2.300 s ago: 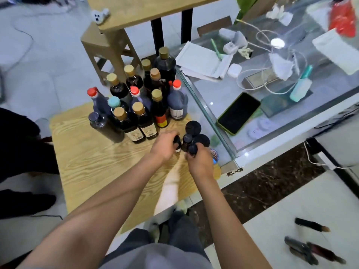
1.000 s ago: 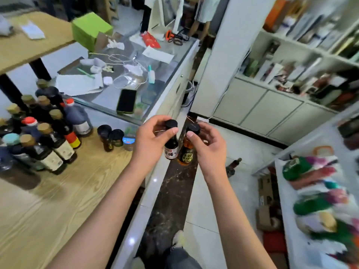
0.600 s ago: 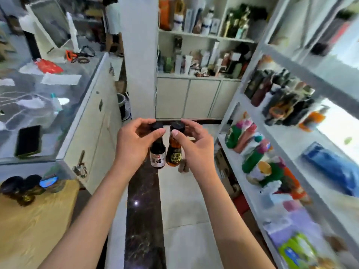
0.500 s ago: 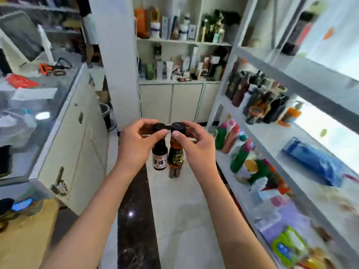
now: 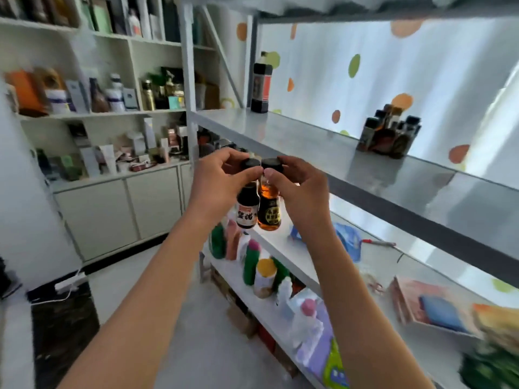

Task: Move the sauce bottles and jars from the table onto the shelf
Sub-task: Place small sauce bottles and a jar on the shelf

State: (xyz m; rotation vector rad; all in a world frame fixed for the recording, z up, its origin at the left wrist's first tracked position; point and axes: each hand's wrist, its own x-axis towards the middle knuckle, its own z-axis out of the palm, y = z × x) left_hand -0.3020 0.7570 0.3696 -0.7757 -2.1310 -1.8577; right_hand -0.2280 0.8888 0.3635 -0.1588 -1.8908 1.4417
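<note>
My left hand (image 5: 222, 178) pinches the black cap of a small dark sauce bottle (image 5: 247, 209) with a white and red label. My right hand (image 5: 297, 189) pinches the cap of a small amber sauce bottle (image 5: 269, 213) with a dark label. Both bottles hang side by side, touching, in the air just in front of the grey metal shelf (image 5: 323, 147). A cluster of small dark sauce bottles (image 5: 389, 136) stands on that shelf at the back right. A tall dark bottle (image 5: 261, 85) stands at the shelf's far left end.
Below the grey shelf, a white board holds colourful plastic bottles (image 5: 252, 262), a blue bag (image 5: 346, 242) and packets. A white wall unit (image 5: 112, 113) with boxes and cabinets fills the left background. A shelf post (image 5: 189, 80) rises just behind my hands.
I have turned away from the wooden table and the glass counter to face the shelving. Both hands have carried the two small bottles up to the grey shelf's height.
</note>
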